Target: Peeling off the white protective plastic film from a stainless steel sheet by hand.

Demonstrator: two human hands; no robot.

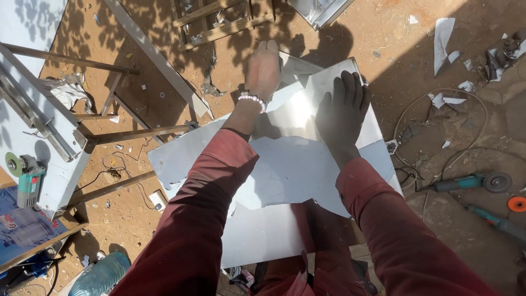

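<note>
While flat, both hands [307,93] on sheet metal [285,164]

Shiny metal sheet [296,164], flat, centre of frame, partly covered by white protective film with torn edges. Bare reflective patch at upper centre. Far edge near top centre, near edge at lower centre.
</note>
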